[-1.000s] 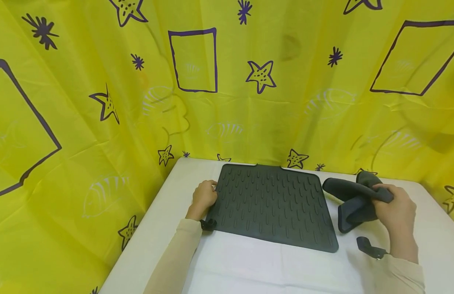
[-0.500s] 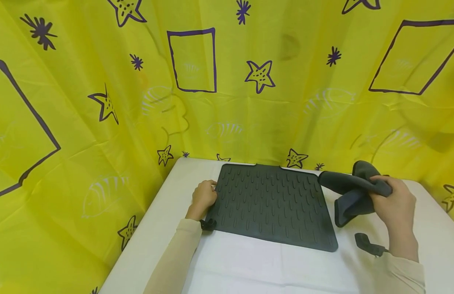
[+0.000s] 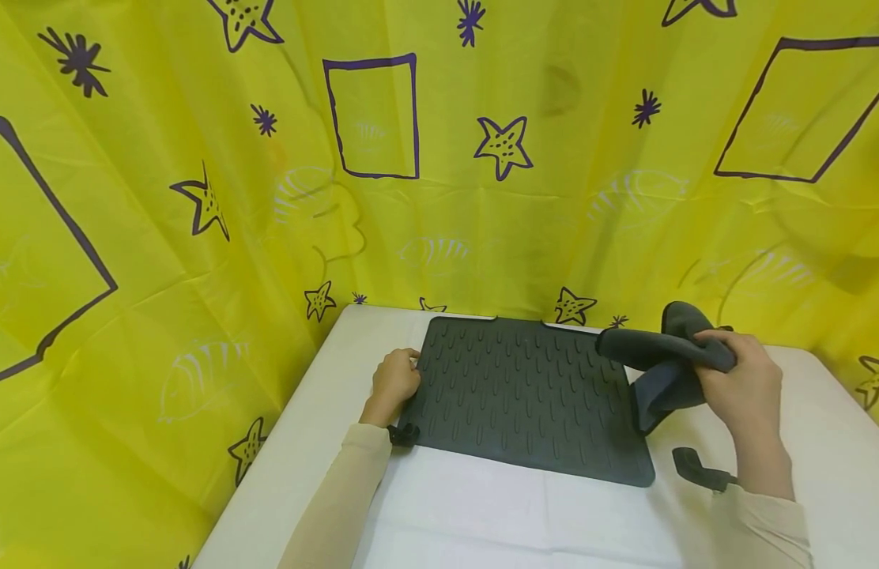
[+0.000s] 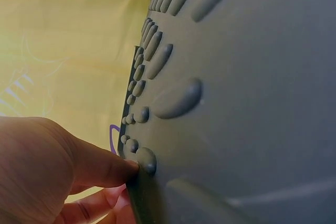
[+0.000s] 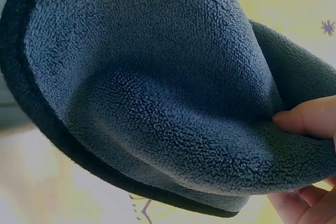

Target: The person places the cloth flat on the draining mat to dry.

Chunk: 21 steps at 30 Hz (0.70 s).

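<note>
A dark grey ridged rubber mat [image 3: 518, 395] lies on the white table with rows of raised ribs facing up. My left hand [image 3: 395, 376] pinches its left edge; in the left wrist view the thumb [image 4: 113, 169] presses the top face and the other fingers are under the rim. My right hand [image 3: 745, 387] grips a bunched, dark grey fleecy cloth [image 3: 670, 387] at the mat's right side. Part of the cloth overlaps the mat's upper right corner in the head view. The right wrist view shows its fluffy pile [image 5: 157, 93] and darker bound edge.
The white table [image 3: 482, 514] reaches past the mat at the front and both sides. A yellow patterned curtain [image 3: 439, 213] hangs along its back and left. A small black wrist mount [image 3: 404, 435] sits at the left cuff, another [image 3: 699, 470] at the right.
My right hand has moved left and slightly up with the cloth, from beside the mat to its right edge. The left hand and the mat have stayed in place.
</note>
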Tool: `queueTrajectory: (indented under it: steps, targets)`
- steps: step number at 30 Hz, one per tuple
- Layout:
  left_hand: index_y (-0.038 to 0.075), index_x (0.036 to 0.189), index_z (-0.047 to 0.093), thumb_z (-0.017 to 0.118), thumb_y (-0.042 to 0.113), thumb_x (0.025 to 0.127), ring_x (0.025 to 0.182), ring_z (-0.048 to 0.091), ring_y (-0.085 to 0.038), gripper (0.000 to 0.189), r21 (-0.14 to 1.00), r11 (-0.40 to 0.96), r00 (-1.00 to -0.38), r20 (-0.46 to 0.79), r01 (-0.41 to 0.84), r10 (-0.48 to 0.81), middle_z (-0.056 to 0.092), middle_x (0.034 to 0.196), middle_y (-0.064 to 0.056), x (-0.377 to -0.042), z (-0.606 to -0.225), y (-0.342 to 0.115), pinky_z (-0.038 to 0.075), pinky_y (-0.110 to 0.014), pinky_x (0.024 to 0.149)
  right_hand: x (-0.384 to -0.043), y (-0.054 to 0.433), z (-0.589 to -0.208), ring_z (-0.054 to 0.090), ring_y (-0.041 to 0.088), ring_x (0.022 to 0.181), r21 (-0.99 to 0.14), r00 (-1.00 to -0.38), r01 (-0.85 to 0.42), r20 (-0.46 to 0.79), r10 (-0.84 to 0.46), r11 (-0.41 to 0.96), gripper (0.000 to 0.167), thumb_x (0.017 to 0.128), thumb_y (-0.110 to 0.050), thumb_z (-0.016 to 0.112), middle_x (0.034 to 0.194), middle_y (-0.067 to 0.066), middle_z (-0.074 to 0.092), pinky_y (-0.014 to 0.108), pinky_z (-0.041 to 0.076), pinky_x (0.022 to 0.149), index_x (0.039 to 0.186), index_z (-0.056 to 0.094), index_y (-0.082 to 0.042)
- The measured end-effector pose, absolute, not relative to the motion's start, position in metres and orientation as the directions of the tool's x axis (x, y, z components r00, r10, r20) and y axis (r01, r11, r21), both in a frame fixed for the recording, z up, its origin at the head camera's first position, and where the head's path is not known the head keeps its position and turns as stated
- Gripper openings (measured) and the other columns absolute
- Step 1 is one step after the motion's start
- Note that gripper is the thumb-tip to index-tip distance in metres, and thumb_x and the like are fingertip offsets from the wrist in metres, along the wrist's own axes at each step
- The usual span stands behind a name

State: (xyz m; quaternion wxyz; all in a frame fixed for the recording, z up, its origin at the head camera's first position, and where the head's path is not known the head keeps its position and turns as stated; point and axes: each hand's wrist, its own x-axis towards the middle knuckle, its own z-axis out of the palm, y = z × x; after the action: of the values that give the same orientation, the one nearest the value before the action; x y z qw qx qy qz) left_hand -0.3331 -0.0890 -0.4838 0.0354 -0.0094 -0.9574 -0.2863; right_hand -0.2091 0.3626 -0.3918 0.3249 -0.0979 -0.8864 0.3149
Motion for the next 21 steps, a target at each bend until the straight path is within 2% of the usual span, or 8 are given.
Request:
queueTrajectory:
  steps: [15,21]
  targets:
    - [0.011,0.125,0.072,0.060,0.004,0.091,0.076,0.062,-0.023,0.037,0.550,0.834,-0.998,0.069,0.036,-0.002,0.075,0.102,-0.007,-0.331,-0.482,-0.088,0.054,-0.043,0.068,-0.221,0.334,-0.397,0.055,0.051,0.120,-0.648,-0.790,-0.125,0.523,0.320,0.751,0.026,0.091,0.000,0.068,0.121,0.029,0.064,0.066,0.040,0.102,0.116,0.069,0.002]
    - [0.011,0.125,0.072,0.060,0.004,0.090,0.075,0.061,-0.023,0.038,0.546,0.837,-0.997,0.071,0.037,-0.002,0.075,0.101,-0.008,-0.332,-0.483,-0.089,0.054,-0.042,0.067,-0.223,0.322,-0.398,0.059,0.045,0.116,-0.639,-0.795,-0.145,0.530,0.296,0.755,0.025,0.090,0.001,0.069,0.117,0.026,0.065,0.047,0.042,0.097,0.115,0.070,-0.001]
